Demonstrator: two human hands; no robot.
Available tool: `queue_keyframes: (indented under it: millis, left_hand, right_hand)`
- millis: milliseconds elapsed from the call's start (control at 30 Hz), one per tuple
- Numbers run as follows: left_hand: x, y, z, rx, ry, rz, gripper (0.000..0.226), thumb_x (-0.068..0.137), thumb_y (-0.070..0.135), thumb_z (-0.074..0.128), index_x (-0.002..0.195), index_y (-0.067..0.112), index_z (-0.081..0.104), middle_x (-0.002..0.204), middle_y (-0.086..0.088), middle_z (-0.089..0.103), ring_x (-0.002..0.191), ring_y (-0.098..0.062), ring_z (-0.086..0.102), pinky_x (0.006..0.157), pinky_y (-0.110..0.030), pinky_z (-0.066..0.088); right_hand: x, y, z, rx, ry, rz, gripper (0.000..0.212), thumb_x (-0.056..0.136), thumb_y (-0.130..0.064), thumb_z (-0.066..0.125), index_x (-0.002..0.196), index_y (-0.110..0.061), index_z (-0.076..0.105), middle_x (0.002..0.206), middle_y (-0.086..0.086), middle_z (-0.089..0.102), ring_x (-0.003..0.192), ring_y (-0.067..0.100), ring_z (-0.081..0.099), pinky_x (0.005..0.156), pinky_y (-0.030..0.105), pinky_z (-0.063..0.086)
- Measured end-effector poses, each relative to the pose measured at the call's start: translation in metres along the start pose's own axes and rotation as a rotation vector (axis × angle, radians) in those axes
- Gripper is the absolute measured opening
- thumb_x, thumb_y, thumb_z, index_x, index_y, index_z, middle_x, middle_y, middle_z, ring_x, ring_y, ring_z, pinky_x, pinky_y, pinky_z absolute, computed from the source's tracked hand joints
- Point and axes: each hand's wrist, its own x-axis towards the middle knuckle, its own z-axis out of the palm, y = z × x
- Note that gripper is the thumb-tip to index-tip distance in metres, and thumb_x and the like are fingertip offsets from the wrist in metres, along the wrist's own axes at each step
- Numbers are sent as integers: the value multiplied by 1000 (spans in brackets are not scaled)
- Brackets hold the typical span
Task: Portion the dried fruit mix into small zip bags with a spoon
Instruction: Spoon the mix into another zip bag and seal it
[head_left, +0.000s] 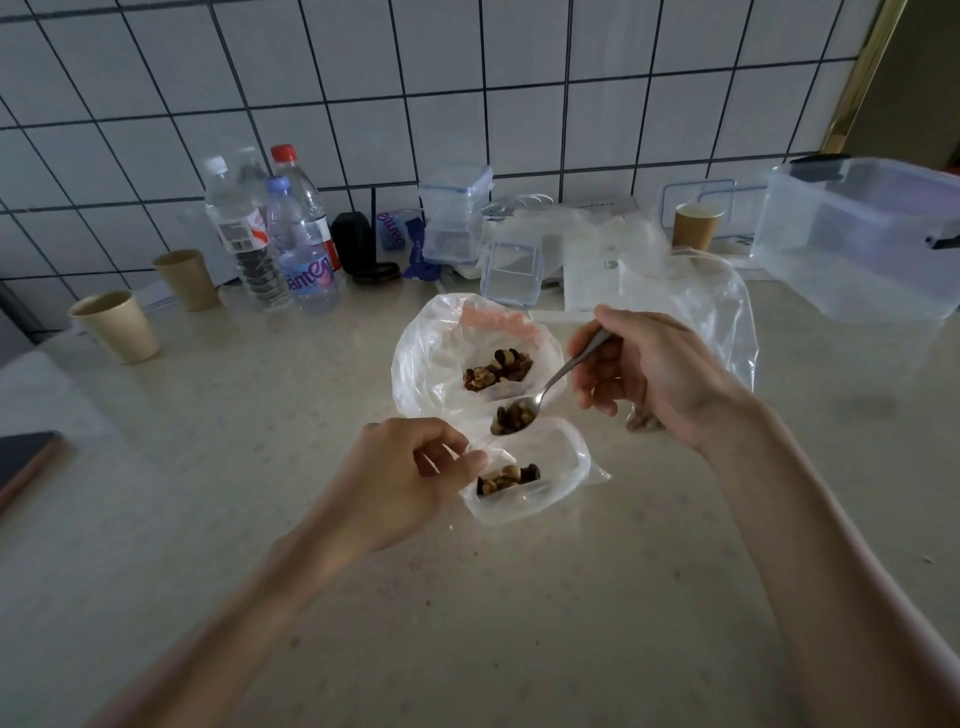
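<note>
- Spoon (545, 392) transfer is the step in hand: the right hand (644, 374) has its fingers curled round the handle, and the bowl, heaped with dried fruit mix, hangs between the two bags, just beyond the mouth of the small zip bag (524, 475).
- Left hand (410, 478) pinches the near-left rim of the small zip bag between thumb and fingers, holding the mouth agape.
- Next move, as I judge it: bring the bowl over the small zip bag's opening, lower it inside, then tip; the mouth is narrow and the film limp, so pieces could spill onto the counter (260, 441) if the rim sags.
- Small zip bag is clear and thin, lying on the counter, with a modest dark-and-tan heap of nuts and raisins already inside; it looks far from full.
- Beyond the small zip bag, touching it, lies the larger source bag (431, 353), clear with a pinkish strip at its far edge, a clump of mix still in it.
</note>
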Motion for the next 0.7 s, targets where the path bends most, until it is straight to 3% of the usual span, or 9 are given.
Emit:
queue_keyframes:
  millis: [67,167,333,467,600,700]
  left_hand:
    - [-1,3,2,-37,-23,-27,12,93,41,74,87,31,78,74,15,75,65,-3,71,58,-11,47]
    - [1,10,-3,-143,-48,-77,13,96,32,72,88,24,78,71,3,77,64,-14,73,57,-27,53]
    - [6,8,-15,-183,-58,-144,13,96,33,72,91,23,79,69,1,76,62,-10,71,58,-23,56]
    - [7,1,-18,-94,-34,-134,13,95,40,72,89,30,77,69,3,76,65,-12,73,69,-31,58]
    - [10,-7,-24,-141,-26,-106,35,81,63,71,88,30,78,68,3,74,59,-8,70,59,-23,55]
    - [23,-15,-23,-203,159,-111,35,79,62,76,84,28,73,70,3,71,62,-11,67,60,-27,54]
  right_hand:
    - [-5,-3,1,-112,-101,-9,46,112,-29,37,93,-1,68,75,19,69,62,27,65,49,27,47]
    - [-9,-7,4,-257,-230,-63,46,112,-31,37,96,0,66,78,19,70,70,29,67,56,32,49]
    - [-10,-11,1,-364,-320,-204,46,111,-31,36,99,1,66,80,12,72,73,20,68,60,32,49]
    - [-5,-7,-2,-304,-261,-252,43,112,-27,35,99,0,66,82,16,71,76,29,69,59,34,48]
    - [2,2,4,-143,-67,-215,44,113,-27,37,100,1,68,82,17,72,72,31,68,54,32,48]
    - [9,9,9,-30,140,-118,44,113,-29,39,99,-1,70,83,16,75,72,31,71,52,32,50]
